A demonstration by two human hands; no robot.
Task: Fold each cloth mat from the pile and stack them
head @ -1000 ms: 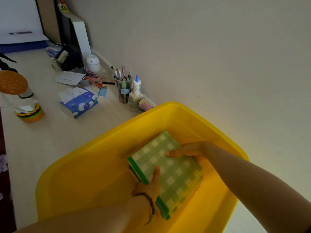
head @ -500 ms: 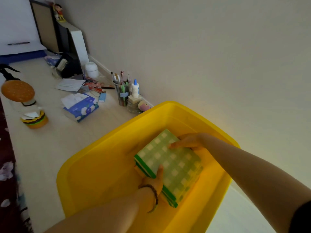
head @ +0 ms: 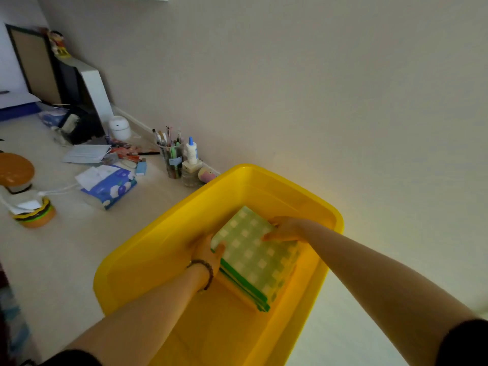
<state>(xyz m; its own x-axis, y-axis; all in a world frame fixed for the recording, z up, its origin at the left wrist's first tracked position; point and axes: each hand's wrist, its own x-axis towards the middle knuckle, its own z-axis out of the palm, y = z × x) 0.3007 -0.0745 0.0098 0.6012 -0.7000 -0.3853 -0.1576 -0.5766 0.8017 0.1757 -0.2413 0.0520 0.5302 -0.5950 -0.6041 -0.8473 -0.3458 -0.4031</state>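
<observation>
A stack of folded green-and-white checked cloth mats (head: 254,256) with dark green edging sits inside a yellow plastic tub (head: 163,228). My left hand (head: 207,253), with a bead bracelet on the wrist, grips the stack's left edge, thumb on top. On the far right corner of the stack rests my right hand (head: 284,229), its fingers curled over the edge. Both hands are down inside the tub, and the underside of the stack is hidden.
The tub stands on a pale desk against a grey wall. Left of it are a cup of pens (head: 173,159), a glue bottle (head: 191,151), a blue tissue pack (head: 111,184), papers (head: 85,154), a burger-shaped container (head: 35,213) and a white humidifier (head: 120,128).
The view has shifted so the tub appears further right. My left hand slid from the stack's near edge up to its left edge. My right hand stays on the far corner.
</observation>
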